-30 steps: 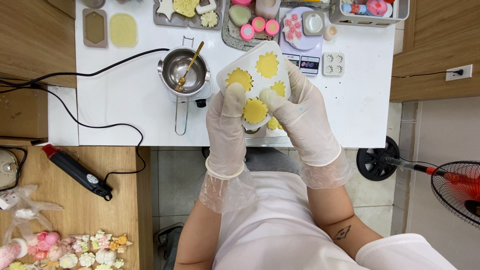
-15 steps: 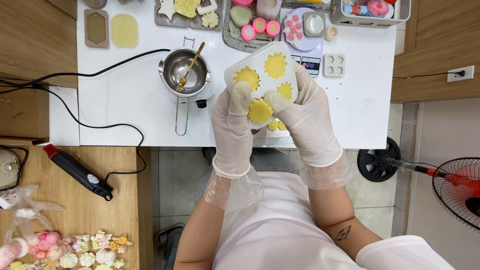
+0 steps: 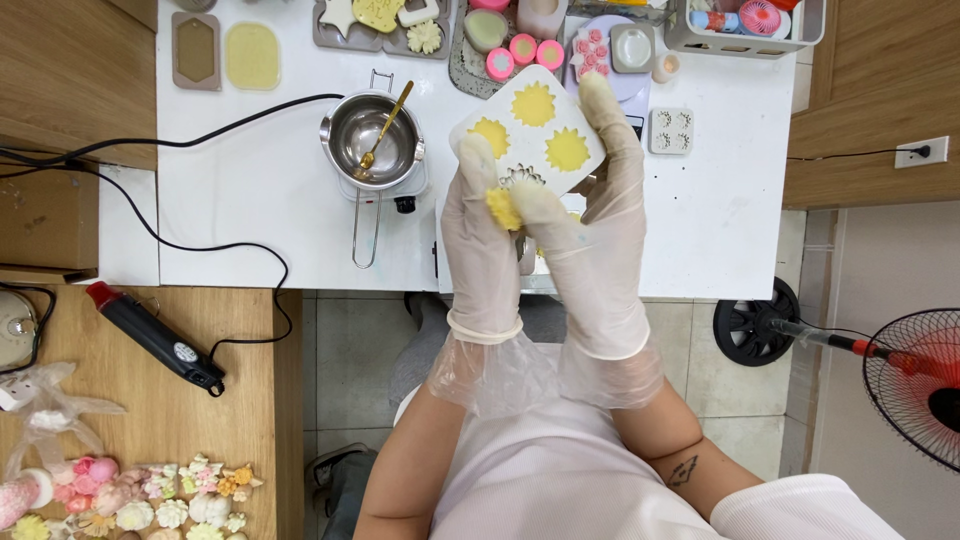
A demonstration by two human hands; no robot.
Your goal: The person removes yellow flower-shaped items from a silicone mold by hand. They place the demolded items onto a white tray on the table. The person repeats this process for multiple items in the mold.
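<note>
Both my gloved hands, left hand [image 3: 482, 235] and right hand [image 3: 590, 215], hold one white mould [image 3: 528, 128] above the worktop [image 3: 260, 200]: three yellow flowers inside; fingers pinch a fourth flower [image 3: 502, 208].

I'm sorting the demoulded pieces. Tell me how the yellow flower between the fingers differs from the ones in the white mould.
The loose yellow flower is out of the white mould, pinched between the left hand and right hand; the three moulded flowers sit flush in their cavities. The loose one looks crumpled, the moulded ones flat. All are yellow.
</note>
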